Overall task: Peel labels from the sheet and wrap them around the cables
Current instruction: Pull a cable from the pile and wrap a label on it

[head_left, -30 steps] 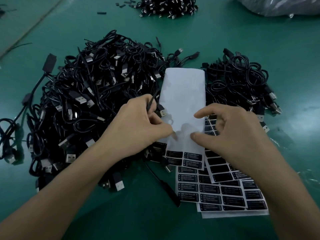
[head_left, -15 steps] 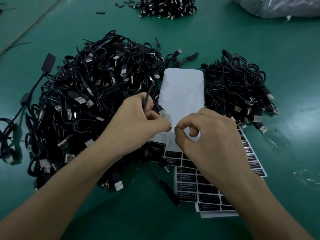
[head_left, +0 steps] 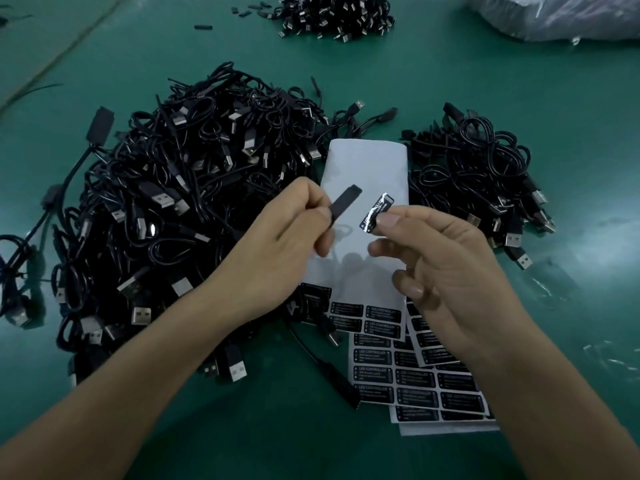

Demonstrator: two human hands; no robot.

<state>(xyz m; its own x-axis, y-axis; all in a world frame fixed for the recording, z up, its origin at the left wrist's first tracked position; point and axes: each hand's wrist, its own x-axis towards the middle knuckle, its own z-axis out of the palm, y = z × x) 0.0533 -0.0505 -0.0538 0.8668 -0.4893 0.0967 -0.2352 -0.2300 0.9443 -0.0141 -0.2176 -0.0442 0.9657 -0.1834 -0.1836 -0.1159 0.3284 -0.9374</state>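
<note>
Drawn apart since half a second ago, when pinched close together over the sheet: left hand (head_left: pixel 277 251) and right hand (head_left: pixel 450 265), now raised side by side at centre frame, not touching.

Pinched between right thumb and forefinger, remaining fingers loosely curled: small glossy black rectangular label (head_left: pixel 376 211) with white print, peeled free and held by one end, probably to keep the sticky face off skin.

Gripped between left thumb and curled fingers: flat matte black plastic cable block (head_left: pixel 346 201), jutting up and right toward the label, seemingly presented for wrapping.

Directly beneath both: long smooth white backing sheet (head_left: pixel 367 164), mostly stripped, with a few black labels left at its lower end. Lower right of centre: further label sheets (head_left: pixel 426 382), shiny, overlapping, fanned within easy reach.

Across the left half: large tangled heap of thin black USB cables (head_left: pixel 190 202) with silver plugs. At right: smaller cable heap (head_left: pixel 485 181), perhaps finished ones. Underneath everything: matte green table (head_left: pixel 571 116).
</note>
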